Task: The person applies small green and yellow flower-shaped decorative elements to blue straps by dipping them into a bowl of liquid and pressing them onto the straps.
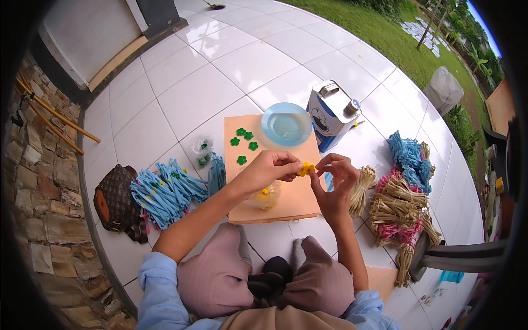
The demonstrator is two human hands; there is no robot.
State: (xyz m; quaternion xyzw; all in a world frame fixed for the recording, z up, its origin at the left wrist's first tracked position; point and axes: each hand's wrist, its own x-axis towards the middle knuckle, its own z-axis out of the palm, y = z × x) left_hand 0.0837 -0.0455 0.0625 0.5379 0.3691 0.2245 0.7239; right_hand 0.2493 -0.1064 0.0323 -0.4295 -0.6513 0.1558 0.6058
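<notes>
Pinching yellow flower (306,169) between left hand (270,170), right hand (334,177), blue plate (286,124) beyond

Floor tiles (181,104): glossy, smooth ceramic.
Can (331,113): shiny metal.
Plate (286,124): translucent plastic.
Board (291,201): matt.
Wall (33,181): rough stone.

A floor of large glossy white tiles (181,104) fills the scene in daylight. At nine o'clock runs a rough wall of tan and grey stones (38,181); at eleven stands a pale wall panel (88,27); at one o'clock lies green lawn (396,38).
</notes>
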